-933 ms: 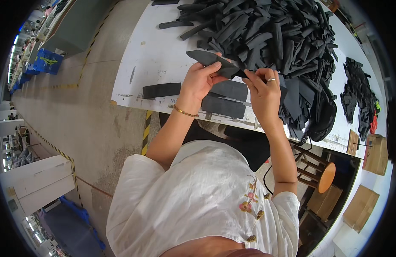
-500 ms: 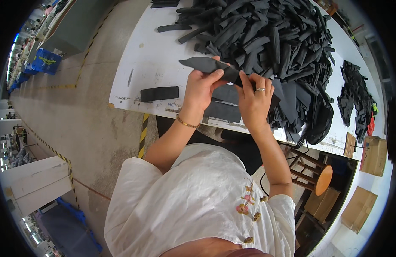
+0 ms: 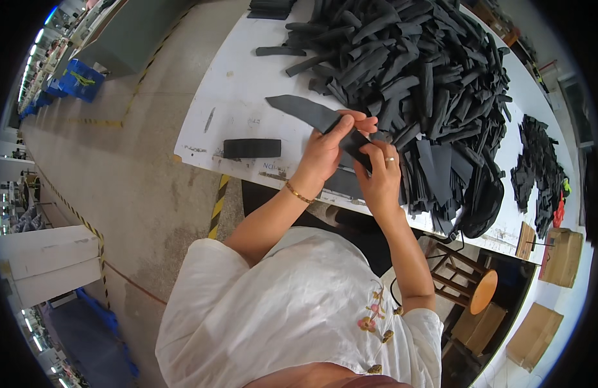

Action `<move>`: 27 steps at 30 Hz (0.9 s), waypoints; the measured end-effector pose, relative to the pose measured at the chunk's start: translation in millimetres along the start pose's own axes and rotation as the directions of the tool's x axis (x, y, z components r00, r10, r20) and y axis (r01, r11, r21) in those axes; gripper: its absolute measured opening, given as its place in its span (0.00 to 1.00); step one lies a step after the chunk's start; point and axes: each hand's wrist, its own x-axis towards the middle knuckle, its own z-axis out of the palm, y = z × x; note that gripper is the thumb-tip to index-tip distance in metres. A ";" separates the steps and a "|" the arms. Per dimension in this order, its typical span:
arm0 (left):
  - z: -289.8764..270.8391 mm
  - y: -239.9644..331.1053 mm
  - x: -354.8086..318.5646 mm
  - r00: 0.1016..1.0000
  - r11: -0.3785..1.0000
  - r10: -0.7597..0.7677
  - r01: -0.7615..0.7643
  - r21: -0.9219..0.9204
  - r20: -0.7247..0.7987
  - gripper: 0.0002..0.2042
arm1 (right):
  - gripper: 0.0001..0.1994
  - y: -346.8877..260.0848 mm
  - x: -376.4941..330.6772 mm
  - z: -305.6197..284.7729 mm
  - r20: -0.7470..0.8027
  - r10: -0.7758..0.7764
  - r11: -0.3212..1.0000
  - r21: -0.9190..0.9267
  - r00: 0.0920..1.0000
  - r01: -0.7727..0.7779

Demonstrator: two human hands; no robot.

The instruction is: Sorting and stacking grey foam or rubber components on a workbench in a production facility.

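Observation:
A dark grey fabric strip (image 3: 304,111) stretches between my two hands above the table's near edge, sloping down to the right. My left hand (image 3: 329,147) pinches its middle between thumb and fingers, and the free pointed end sticks out to the left. Lower down, my right hand (image 3: 381,176) grips the other end, with its fingertips partly hidden. Left of my left hand, a folded dark strip (image 3: 252,148) lies flat on the white table (image 3: 237,90). Beneath my hands, another flat dark piece (image 3: 345,183) is partly covered.
A large heap of rolled dark strips (image 3: 396,71) covers the table's far middle. Flat pieces (image 3: 433,171) and a black bag (image 3: 483,207) sit to the right, beyond them another dark pile (image 3: 536,174). A wooden stool (image 3: 483,291) and cardboard boxes (image 3: 535,336) stand at lower right.
My right hand has come down and slightly left, so the strip slopes more steeply. My left hand has moved down and right along with it, its fingers now stretching past the strip.

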 end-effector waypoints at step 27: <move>14.6 17.1 11.1 0.976 0.960 0.103 -0.148 -0.236 -0.192 0.12 | 0.07 21.6 21.3 -31.8 0.143 -0.113 0.963 0.259 0.983 0.073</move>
